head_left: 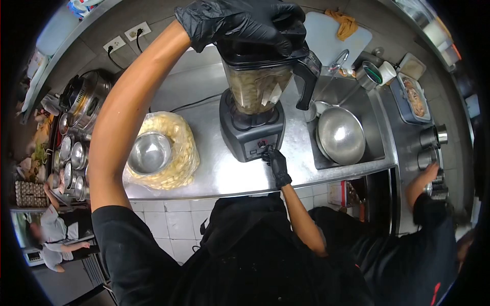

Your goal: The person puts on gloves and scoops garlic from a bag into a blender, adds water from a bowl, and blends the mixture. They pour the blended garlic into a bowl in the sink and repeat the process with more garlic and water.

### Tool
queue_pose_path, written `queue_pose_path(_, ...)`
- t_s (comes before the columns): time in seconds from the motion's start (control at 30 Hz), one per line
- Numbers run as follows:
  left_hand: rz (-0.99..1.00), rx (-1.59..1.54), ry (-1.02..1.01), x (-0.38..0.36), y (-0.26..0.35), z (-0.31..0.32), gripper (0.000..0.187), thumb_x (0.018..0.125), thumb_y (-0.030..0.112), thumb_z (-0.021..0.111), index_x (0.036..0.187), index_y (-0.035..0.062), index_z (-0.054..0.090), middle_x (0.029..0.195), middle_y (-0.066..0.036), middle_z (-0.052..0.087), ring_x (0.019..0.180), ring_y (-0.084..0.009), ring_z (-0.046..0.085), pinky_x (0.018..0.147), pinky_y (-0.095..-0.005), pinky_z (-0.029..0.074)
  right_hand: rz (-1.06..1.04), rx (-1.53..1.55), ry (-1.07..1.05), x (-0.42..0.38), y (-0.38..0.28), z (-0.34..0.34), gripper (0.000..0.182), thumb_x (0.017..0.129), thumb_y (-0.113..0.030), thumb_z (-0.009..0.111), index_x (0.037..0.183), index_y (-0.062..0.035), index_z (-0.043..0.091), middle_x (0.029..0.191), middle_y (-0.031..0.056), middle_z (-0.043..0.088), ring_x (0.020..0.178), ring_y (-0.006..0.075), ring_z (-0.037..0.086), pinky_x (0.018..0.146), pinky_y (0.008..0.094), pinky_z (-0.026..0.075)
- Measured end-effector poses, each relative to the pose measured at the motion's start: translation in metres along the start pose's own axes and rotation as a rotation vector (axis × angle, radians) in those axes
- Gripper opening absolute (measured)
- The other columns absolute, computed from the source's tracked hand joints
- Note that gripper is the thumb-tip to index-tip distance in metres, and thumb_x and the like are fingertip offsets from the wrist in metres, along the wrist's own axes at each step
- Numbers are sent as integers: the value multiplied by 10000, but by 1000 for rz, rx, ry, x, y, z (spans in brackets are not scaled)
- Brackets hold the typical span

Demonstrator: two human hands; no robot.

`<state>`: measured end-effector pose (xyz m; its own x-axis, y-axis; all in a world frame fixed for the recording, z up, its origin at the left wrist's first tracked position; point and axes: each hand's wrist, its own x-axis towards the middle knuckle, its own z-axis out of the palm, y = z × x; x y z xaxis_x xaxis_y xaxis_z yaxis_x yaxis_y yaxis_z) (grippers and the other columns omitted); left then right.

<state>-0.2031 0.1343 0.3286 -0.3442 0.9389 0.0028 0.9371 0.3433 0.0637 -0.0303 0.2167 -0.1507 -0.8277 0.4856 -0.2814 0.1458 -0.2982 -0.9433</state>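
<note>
A blender stands on the steel counter, its dark grey base [252,130] under a clear jug [258,86] of pale, chunky contents. My left hand [245,23], in a black glove, reaches over the top and holds the black blender lid [260,56] down. At the front of the base, my gloved right hand [278,168] has its fingers on the control knob [263,144]. To the left of the blender sits a clear plastic bag [186,153] full of pale yellow pieces, with a steel bowl [150,153] resting on it.
A sink [375,137] on the right holds a large steel bowl [342,135]. Beyond it stands a grey container of food [416,97]. Steel pots [76,155] crowd the left side. A co-worker's arm [421,186] reaches in from the right; other people stand far left.
</note>
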Motion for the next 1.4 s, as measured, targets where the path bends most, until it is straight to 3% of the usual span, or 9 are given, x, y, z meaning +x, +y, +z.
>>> queue_pose_path(0.07, 3, 31, 16, 2, 1, 1, 674, 660, 549, 658, 1194, 170, 496, 1138, -210, 505, 1021, -370, 538, 875, -439, 456, 67, -108, 45, 1, -2, 0, 379, 893, -417, 522, 998, -64, 610, 806, 22, 633, 769, 104, 604, 661, 244, 450)
queue_pose_path(0.13, -1, 59, 29, 0, -2, 1, 655, 659, 546, 661, 1168, 162, 513, 1120, -205, 518, 1012, -366, 545, 863, -436, 462, 186, 57, 71, 0, 1, 2, 368, 890, -427, 523, 998, -85, 601, 789, 15, 622, 747, 109, 598, 665, 256, 460)
queue_pose_path(0.43, 26, -42, 74, -4, -1, 0, 653, 641, 525, 693, 1156, 154, 537, 1060, -206, 561, 975, -361, 571, 837, -420, 475, 47, 462, 60, 3, 24, 4, 163, 884, -248, 572, 909, -88, 589, 768, 19, 609, 700, 126, 590, 647, 289, 499)
queue_pose_path(0.6, -19, 132, 132, -1, 1, 6, 644, 636, 526, 697, 1148, 165, 546, 1060, -216, 559, 979, -365, 569, 836, -423, 474, 43, 461, 83, 1, 21, 6, 141, 871, -222, 586, 902, -84, 589, 770, 20, 607, 688, 135, 592, 639, 305, 507)
queue_pose_path(0.73, 7, -3, 65, -2, -1, 3, 621, 647, 529, 689, 1126, 158, 555, 1068, -214, 558, 976, -360, 570, 833, -425, 474, 37, 465, 95, 2, 25, 6, 131, 867, -211, 590, 910, -88, 585, 779, 19, 606, 687, 149, 597, 639, 312, 509)
queue_pose_path(0.83, 37, 139, 206, 1, -3, 10, 595, 654, 509, 694, 1106, 147, 559, 1064, -206, 564, 966, -352, 574, 826, -424, 476, 22, 502, 84, 2, 28, 4, 125, 867, -205, 587, 913, -89, 583, 781, 19, 605, 692, 152, 601, 639, 314, 508)
queue_pose_path(0.9, 22, -31, 59, -4, 3, -1, 573, 651, 490, 701, 1079, 135, 561, 1032, -188, 583, 939, -340, 582, 811, -423, 479, 18, 505, 92, 2, 30, 4, 124, 869, -204, 583, 916, -89, 583, 783, 20, 607, 695, 151, 603, 635, 313, 508)
queue_pose_path(1.1, 70, -93, 61, 1, -3, 6, 538, 654, 483, 697, 1034, 126, 564, 977, -162, 607, 913, -331, 589, 793, -424, 481, 14, 473, 79, 3, 30, 4, 136, 882, -211, 563, 931, -87, 591, 804, 27, 619, 705, 144, 609, 619, 310, 509)
queue_pose_path(1.4, 34, 72, 163, -3, 1, 6, 577, 659, 484, 692, 1098, 138, 551, 1021, -183, 590, 951, -345, 578, 822, -427, 481, 25, 458, 88, 3, 29, 4, 143, 882, -218, 567, 935, -88, 597, 816, 29, 623, 716, 144, 612, 615, 308, 511)
